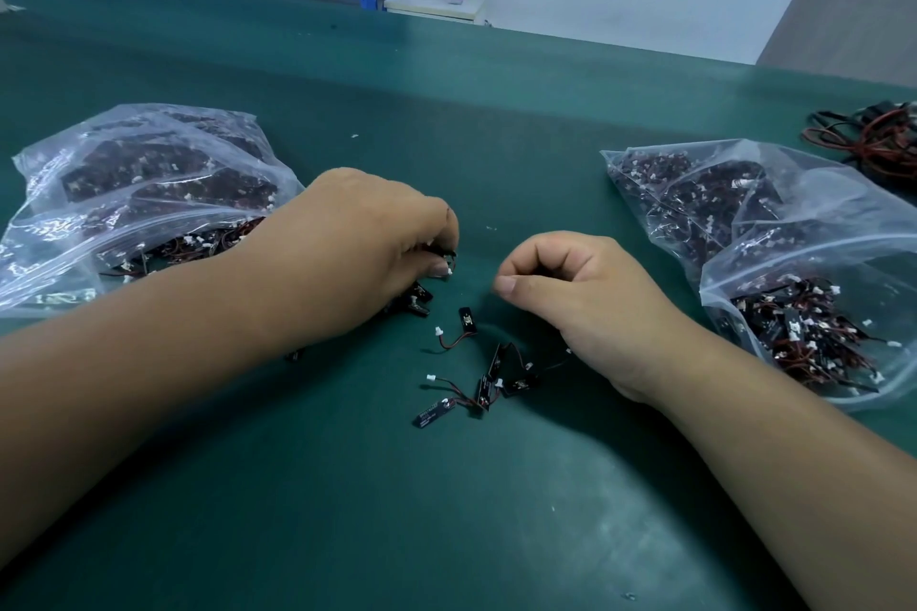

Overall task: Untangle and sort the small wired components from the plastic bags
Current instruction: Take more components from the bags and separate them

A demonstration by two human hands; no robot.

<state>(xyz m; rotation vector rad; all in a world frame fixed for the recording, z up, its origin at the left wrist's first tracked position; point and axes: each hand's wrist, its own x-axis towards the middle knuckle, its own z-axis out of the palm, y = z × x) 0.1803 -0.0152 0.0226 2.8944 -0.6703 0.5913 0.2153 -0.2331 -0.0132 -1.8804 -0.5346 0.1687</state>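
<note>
Loose cluster of small black wired components (484, 382), thin red-black leads, white plugs, on green mat (347, 511) at centre, between both hands. Probably featherlight; stiff boards, floppy snag-prone leads; best pinched by board edges, not leads. At 12 of cluster, lone component (467, 319): long axis 12-to-6, lead trailing toward 8. Pinching one piece with left hand (377, 238). Curled tight on right hand (570, 283); holding anything or not, cannot tell. Filled clear plastic left bag (149, 194) at 9, clear plastic right bag (744, 213) at 3.
</note>
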